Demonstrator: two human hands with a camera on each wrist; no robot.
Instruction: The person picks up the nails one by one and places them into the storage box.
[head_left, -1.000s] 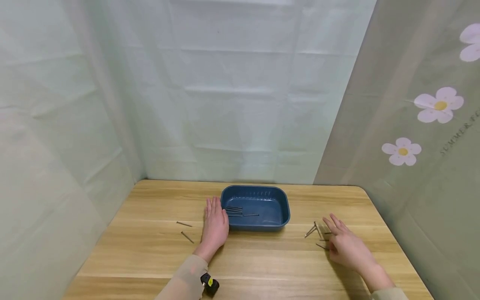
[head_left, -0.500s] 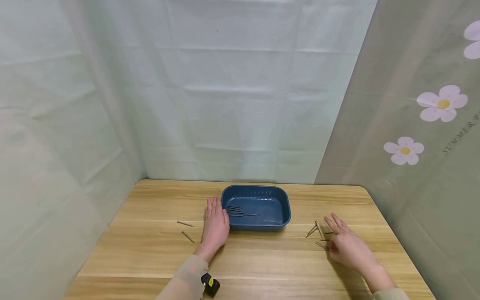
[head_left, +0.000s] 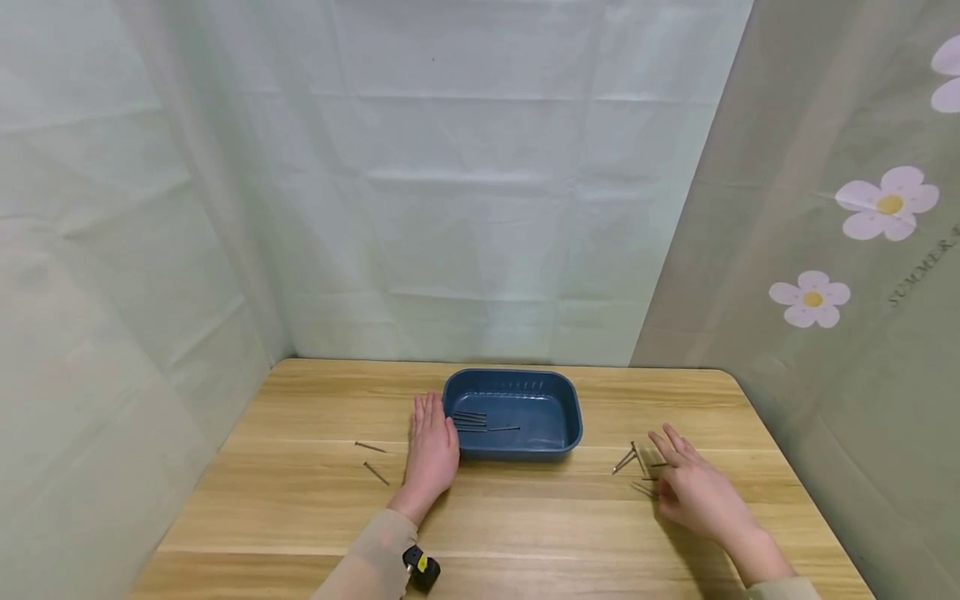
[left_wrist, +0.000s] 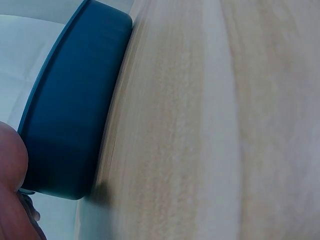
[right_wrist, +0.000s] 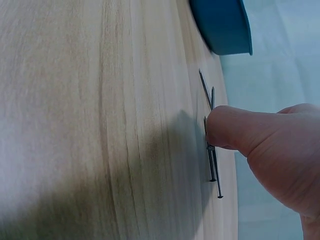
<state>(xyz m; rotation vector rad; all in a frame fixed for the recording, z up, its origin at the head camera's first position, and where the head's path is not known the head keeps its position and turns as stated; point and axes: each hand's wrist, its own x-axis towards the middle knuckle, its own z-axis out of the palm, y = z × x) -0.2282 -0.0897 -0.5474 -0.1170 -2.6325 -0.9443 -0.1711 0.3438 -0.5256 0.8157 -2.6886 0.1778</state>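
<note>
In the head view my left hand [head_left: 432, 450] lies along the left wall of a blue tray [head_left: 517, 456], fingers straight and thumb by its rim. Several nails [head_left: 471, 421] lie inside the tray, mostly at its left end. My right hand [head_left: 701, 496] is low over the table at the right, its thumb and index finger pinching a nail [head_left: 643, 490] that looks blurred; the other fingers stretch forward. Beside those fingers lie more loose nails [head_left: 624, 460], two of them crossed. The right wrist view has the thumb [right_wrist: 225, 127] covering the middle of the nails there.
Two loose nails [head_left: 377, 473] lie on the wooden table [head_left: 510, 533] left of my left hand. Pale cloth [head_left: 480, 208] hangs behind the table and at both sides. A small black device [head_left: 422, 570] sits at my left wrist.
The pinched nail has shifted slightly and now appears blurred. Both hands and the tray stay nearly in place; the head view has drifted a little.
</note>
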